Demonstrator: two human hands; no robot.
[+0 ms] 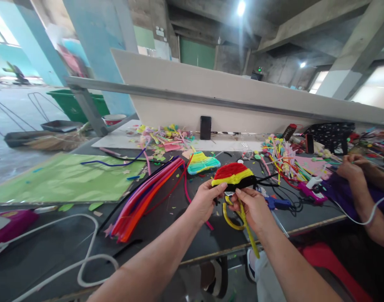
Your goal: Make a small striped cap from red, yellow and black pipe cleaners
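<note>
A fuzzy piece made of pipe cleaners in red, yellow and black bands [234,175] is held up above the dark table. My left hand [207,197] pinches its lower left edge, thumb on top. At the black lower edge, the fingers of my right hand [250,205] are closed on the piece, and a yellow pipe cleaner [249,233] curls and hangs below them. Loose black pipe cleaners [267,179] stick out at the right end. Just behind lies a similar yellow and turquoise piece [202,162]. My fingers partly hide the lower edge.
A bundle of pink, purple and orange pipe cleaners [144,197] lies left of my hands. Glue guns [14,224] [278,203] rest at both sides, with a white cord [94,239] at left. A phone [205,128] stands behind. Another person's hands [353,167] are at right.
</note>
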